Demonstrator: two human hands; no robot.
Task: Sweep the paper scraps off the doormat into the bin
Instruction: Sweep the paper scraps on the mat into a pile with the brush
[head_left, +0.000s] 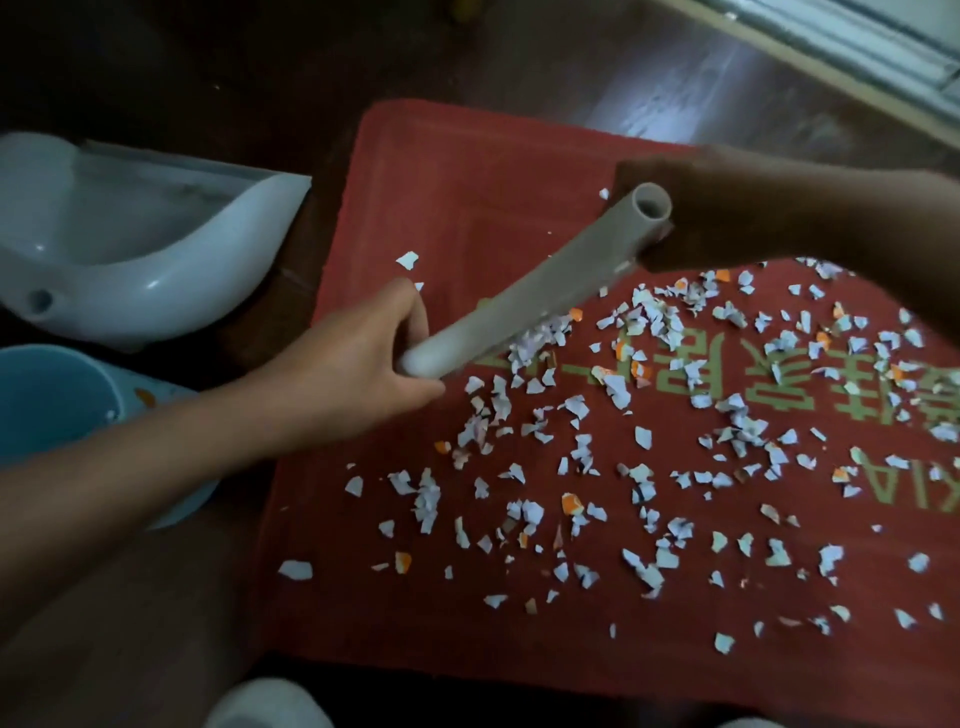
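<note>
Left hand (358, 364), right hand (696, 208) grip grey tube (530, 296). Risk: hard stroke flings paper scraps (644, 436) past doormat (467, 182) edge, missing bin (47, 400).

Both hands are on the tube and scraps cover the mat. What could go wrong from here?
Some scraps lie close to the doormat edge; a hard stroke may scatter them onto the floor. The bin sits off the left edge, far from most scraps, so some may miss it.

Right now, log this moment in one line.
left hand and right hand grip grey tube | paper scraps scattered on doormat | dustpan and bin beside it
</note>
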